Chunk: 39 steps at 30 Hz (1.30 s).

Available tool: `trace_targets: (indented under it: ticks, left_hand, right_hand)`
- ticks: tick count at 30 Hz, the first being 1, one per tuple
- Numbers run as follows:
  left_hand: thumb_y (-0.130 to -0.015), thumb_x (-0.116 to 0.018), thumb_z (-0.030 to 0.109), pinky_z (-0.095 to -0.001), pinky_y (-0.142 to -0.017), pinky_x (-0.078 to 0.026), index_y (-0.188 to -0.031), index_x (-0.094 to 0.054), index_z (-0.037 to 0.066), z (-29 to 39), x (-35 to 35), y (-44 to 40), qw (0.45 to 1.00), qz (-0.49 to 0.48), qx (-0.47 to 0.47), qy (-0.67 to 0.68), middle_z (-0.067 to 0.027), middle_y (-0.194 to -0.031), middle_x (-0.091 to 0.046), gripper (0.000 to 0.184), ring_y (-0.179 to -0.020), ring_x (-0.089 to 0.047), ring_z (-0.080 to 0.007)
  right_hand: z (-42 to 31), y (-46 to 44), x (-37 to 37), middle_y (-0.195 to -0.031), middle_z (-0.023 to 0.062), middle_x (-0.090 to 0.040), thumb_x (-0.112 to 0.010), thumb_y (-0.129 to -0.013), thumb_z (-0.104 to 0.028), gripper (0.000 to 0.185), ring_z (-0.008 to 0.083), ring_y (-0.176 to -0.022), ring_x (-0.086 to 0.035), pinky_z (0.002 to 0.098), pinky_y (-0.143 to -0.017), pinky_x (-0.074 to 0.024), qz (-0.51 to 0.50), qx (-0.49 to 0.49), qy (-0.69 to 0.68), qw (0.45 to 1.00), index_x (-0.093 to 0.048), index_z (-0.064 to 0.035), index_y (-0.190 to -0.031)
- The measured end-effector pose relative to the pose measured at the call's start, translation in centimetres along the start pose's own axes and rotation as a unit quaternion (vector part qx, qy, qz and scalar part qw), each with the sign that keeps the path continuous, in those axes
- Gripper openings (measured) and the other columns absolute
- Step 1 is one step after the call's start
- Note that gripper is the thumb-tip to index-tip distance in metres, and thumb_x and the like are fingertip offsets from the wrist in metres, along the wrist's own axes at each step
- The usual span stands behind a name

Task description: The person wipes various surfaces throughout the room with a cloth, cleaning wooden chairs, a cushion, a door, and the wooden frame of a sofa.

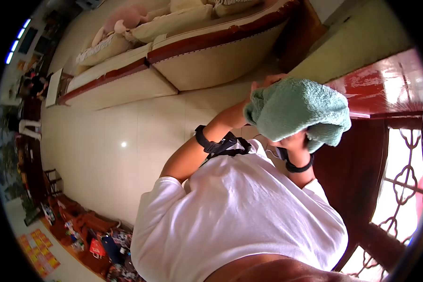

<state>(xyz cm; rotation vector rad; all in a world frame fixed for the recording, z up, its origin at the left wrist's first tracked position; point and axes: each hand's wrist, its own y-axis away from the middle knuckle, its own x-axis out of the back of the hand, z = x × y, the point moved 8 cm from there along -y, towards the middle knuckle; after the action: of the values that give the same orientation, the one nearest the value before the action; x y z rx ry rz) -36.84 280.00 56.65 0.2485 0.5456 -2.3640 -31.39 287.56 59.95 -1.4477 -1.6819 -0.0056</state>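
A green terry towel (301, 110), bunched and folded over, is held up in front of my chest between both hands. My left hand (268, 82) grips its far-left side, with fingers curled at the upper edge and most of the hand behind the cloth. Under the near edge, my right hand (290, 141) is closed on the fabric, its fingers partly covered by the folds. Each wrist has a black strap. Just right of the towel is a glossy red surface (385, 87); I cannot tell if the cloth touches it.
A cream sofa (211, 61) with red wooden trim stands ahead, its back towards me. Pale tiled floor (103, 145) stretches left. A barred window (402, 174) is on the right. Cluttered red wooden furniture (87, 230) lines the lower left. Other people are far off at left.
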Motion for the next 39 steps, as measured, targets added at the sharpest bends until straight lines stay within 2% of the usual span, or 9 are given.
trace_targets:
  ticks: [1,4,9,12,21,25,31,34,39]
  left_hand:
    - [-0.098,-0.018,0.065,-0.0379,-0.113,-0.029,-0.148,-0.026,0.002,0.0,0.2,0.1,0.999,-0.020,0.007,0.036,-0.0161,-0.149,-0.036,0.081,-0.137,-0.038,-0.0244]
    - [-0.091,-0.021,0.077,-0.0384,-0.111,-0.033,-0.145,-0.034,0.002,0.8,1.5,0.4,0.996,0.006,-0.007,0.091,-0.0161,-0.148,-0.039,0.093,-0.134,-0.043,-0.0244]
    - [-0.083,-0.061,0.070,-0.0396,-0.110,-0.035,-0.143,-0.040,0.005,2.7,5.2,4.2,0.996,-0.061,-0.061,-0.037,-0.0131,-0.141,-0.045,0.091,-0.131,-0.045,-0.0262]
    - [-0.076,-0.083,0.025,-0.0362,-0.108,-0.037,-0.142,-0.039,0.002,2.4,7.5,6.9,0.983,-0.100,0.079,-0.131,-0.0119,-0.140,-0.045,0.082,-0.128,-0.047,-0.0222]
    - [-0.086,-0.072,0.018,-0.0315,-0.099,-0.043,-0.134,-0.048,0.004,3.7,21.8,14.2,0.981,0.060,0.065,-0.173,-0.0068,-0.125,-0.056,0.055,-0.112,-0.054,-0.0164]
    - [-0.088,-0.071,0.018,-0.0301,-0.094,-0.045,-0.134,-0.046,0.005,3.3,28.4,15.9,0.936,0.248,0.027,-0.246,-0.0077,-0.119,-0.057,0.054,-0.108,-0.054,-0.0156]
    - [-0.083,-0.072,0.011,-0.0350,-0.089,-0.047,-0.126,-0.049,0.003,0.5,39.1,19.9,0.848,0.445,0.052,-0.283,-0.0143,-0.117,-0.055,0.049,-0.103,-0.057,-0.0237]
    - [-0.082,-0.066,-0.001,-0.0387,-0.096,-0.045,-0.127,-0.051,0.004,3.5,41.9,20.0,0.711,0.478,0.039,-0.515,-0.0173,-0.118,-0.056,0.048,-0.112,-0.055,-0.0303]
    - [-0.073,-0.062,-0.007,-0.0426,-0.098,-0.044,-0.117,-0.060,0.007,3.1,49.2,19.9,0.689,0.491,0.139,-0.515,-0.0174,-0.116,-0.055,0.046,-0.113,-0.054,-0.0378]
  right_hand:
    - [0.7,0.3,-0.9,-0.133,0.0132,-0.057,-0.067,-0.082,-0.026,0.048,0.0353,-0.127,-0.049,0.0481,-0.110,-0.0338,0.028,-0.054,-0.058,0.996,-0.062,-0.0061,-0.125]
    - [-0.4,2.0,-3.5,-0.129,0.0133,-0.058,-0.069,-0.079,-0.025,0.046,0.0374,-0.125,-0.050,0.0509,-0.108,-0.0346,0.129,0.076,0.365,0.919,-0.063,-0.0096,-0.123]
    - [-1.9,2.0,-6.6,-0.123,0.0143,-0.059,-0.076,-0.066,-0.027,0.044,0.0391,-0.116,-0.053,0.0516,-0.103,-0.0368,0.099,0.083,0.172,0.977,-0.069,-0.0110,-0.107]
    - [-2.0,1.0,-10.0,-0.119,0.0147,-0.058,-0.075,-0.065,-0.025,0.049,0.0385,-0.113,-0.055,0.0490,-0.097,-0.0403,0.039,0.050,0.184,0.981,-0.064,-0.0067,-0.109]
    - [3.8,-5.5,-23.5,-0.130,0.0152,-0.049,-0.077,-0.057,-0.009,0.067,0.0414,-0.124,-0.043,0.0515,-0.099,-0.0438,-0.072,0.001,0.167,0.983,-0.061,-0.0200,-0.120]
    - [8.7,-10.8,-30.1,-0.130,0.0208,-0.046,-0.077,-0.061,-0.014,0.057,0.0452,-0.128,-0.035,0.0622,-0.112,-0.0241,-0.100,-0.010,0.149,0.984,-0.062,-0.0122,-0.117]
    - [13.9,-18.7,-41.5,-0.130,0.0232,-0.046,-0.078,-0.069,-0.025,0.052,0.0473,-0.131,-0.033,0.0789,-0.104,-0.0090,-0.221,0.009,0.181,0.958,-0.061,-0.0088,-0.116]
    - [15.5,-21.9,-46.5,-0.127,0.0216,-0.049,-0.074,-0.075,-0.032,0.047,0.0447,-0.132,-0.034,0.0711,-0.110,-0.0116,-0.225,0.057,0.167,0.958,-0.062,-0.0094,-0.114]
    - [20.8,-25.3,-52.4,-0.130,0.0174,-0.051,-0.071,-0.075,-0.035,0.049,0.0365,-0.131,-0.040,0.0501,-0.117,-0.0194,-0.250,0.086,0.128,0.956,-0.064,-0.0093,-0.116]
